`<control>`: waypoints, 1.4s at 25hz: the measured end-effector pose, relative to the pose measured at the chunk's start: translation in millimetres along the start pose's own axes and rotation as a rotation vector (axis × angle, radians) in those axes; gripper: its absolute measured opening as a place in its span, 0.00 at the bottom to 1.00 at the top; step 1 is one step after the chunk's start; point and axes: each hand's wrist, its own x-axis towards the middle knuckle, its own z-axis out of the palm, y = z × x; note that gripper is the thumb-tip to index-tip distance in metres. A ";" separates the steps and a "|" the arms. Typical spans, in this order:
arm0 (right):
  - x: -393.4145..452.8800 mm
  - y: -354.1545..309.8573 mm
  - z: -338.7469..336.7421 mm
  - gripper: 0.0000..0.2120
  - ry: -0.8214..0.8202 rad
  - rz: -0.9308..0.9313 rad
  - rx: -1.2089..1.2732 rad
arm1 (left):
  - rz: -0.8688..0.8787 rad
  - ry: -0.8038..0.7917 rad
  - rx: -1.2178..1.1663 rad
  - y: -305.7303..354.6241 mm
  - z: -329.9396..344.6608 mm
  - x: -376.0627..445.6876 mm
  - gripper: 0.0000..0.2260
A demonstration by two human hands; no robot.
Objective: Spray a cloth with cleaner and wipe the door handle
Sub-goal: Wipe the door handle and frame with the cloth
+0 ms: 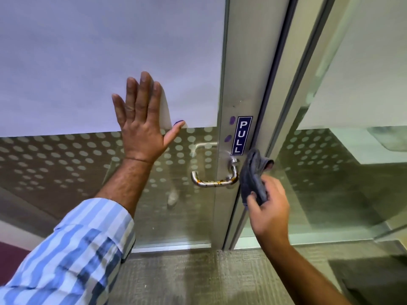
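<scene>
A steel lever door handle (214, 180) with orange-brown smears sticks out from the metal door frame, pointing left. My right hand (269, 211) is shut on a grey cloth (253, 175), which hangs bunched just right of the handle's bend, close to it; contact is unclear. My left hand (143, 122) lies flat with fingers spread against the frosted glass door panel (88, 62), up and left of the handle. No spray bottle is in view.
A blue PULL sticker (241, 135) sits on the frame above the handle. A dotted glass band (55, 164) runs below the frosted area. A second glass panel (341, 150) stands to the right. Grey carpet (198, 278) covers the floor.
</scene>
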 end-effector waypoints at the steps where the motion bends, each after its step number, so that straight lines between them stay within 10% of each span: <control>1: 2.1 -3.5 6.5 0.18 -0.005 -0.012 -0.048 | 0.001 0.008 -0.013 0.0 0.5 0.1 0.43; 14: -8.4 -25.5 58.8 0.31 -0.103 -0.069 -0.739 | 0.044 0.045 -0.122 -6.7 6.9 -2.1 0.38; 20: 1.0 -19.7 63.8 0.21 -0.169 -0.123 -0.664 | 0.038 0.056 -0.141 -5.2 8.1 -3.3 0.37; 35: -12.6 -49.3 75.5 0.36 -0.386 -0.043 -0.932 | 0.073 0.062 -0.138 -6.8 11.5 -5.0 0.41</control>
